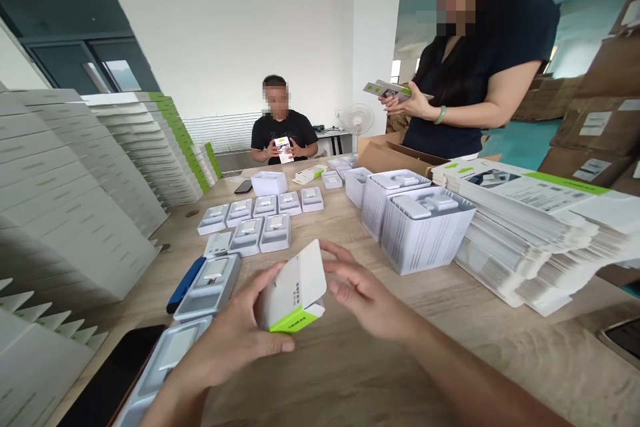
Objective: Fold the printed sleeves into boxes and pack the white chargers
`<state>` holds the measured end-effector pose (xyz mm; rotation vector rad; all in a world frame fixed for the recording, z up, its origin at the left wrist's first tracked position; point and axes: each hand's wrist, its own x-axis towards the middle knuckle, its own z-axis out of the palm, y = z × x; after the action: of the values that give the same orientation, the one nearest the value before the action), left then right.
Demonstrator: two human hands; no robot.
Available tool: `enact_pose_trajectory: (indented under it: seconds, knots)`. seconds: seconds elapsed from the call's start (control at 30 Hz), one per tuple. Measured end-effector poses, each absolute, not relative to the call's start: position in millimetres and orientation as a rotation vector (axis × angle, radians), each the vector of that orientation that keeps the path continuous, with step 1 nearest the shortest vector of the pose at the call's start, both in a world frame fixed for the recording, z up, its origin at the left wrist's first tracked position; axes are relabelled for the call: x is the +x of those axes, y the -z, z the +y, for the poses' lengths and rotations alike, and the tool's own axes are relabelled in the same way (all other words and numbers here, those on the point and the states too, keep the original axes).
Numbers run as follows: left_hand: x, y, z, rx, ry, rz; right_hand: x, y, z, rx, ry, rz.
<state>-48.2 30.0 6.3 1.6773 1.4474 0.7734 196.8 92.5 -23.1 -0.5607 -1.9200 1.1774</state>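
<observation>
One white box (pixel 293 290) with a green edge, pinched in the left hand (pixel 230 330) above a wooden table (pixel 400 340), right hand (pixel 365 290) spread just beside it; white trays (pixel 263 227) in rows beyond, stacks of flat cartons (pixel 75 213) alongside, a seated person (pixel 283 130) farthest

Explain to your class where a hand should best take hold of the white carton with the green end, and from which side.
Grip the white carton by its flat side panels near the green end, coming from the left as the left hand does. The open flap at the far end looks thin, so a hand there could bend it.
</observation>
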Motion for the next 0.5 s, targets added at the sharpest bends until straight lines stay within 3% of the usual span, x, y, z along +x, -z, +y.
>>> enact_pose_trajectory:
  seconds: [0.2, 0.5]
  knots:
    - [-34, 2, 34, 1.443, -0.877, 0.925, 190, 28, 84, -0.572, -1.263, -1.901]
    - [0, 24, 36, 1.227, -1.386, 1.194, 178, 42, 95, -0.599, -1.477, -1.368]
